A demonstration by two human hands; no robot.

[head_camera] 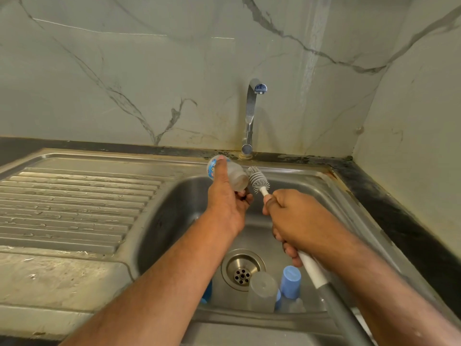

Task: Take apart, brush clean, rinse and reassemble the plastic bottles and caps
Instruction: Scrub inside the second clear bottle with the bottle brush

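Steel ribs of the sink's draining board [74, 203] fill the left of the view, wet in places. Moving right, your left hand [225, 203] is raised above the stainless steel basin [174, 221], fingers and thumb wrapped around a small clear plastic bottle [230, 173] with a blue printed picture. It lies on its side, mouth pointing right. Just beside that mouth is the grey bristled head of the long white-and-grey bottle brush [258, 179]; whether it touches the rim is unclear. Your right hand [291, 221] is clenched around the brush's white handle. Behind stands a chrome tap [250, 116], with no water visibly running.

Below your right arm, near the drain [242, 270], lie a clear plastic piece [262, 290] and a light blue cap [290, 282]. A further blue item [207, 293] peeks out under your left forearm.

Risks, as I judge them: a wet bottle may slip from your grasp if the brush enters off-centre and pushes sideways. Bristles springing back could flick water towards you. Small caps sit close to the drain.
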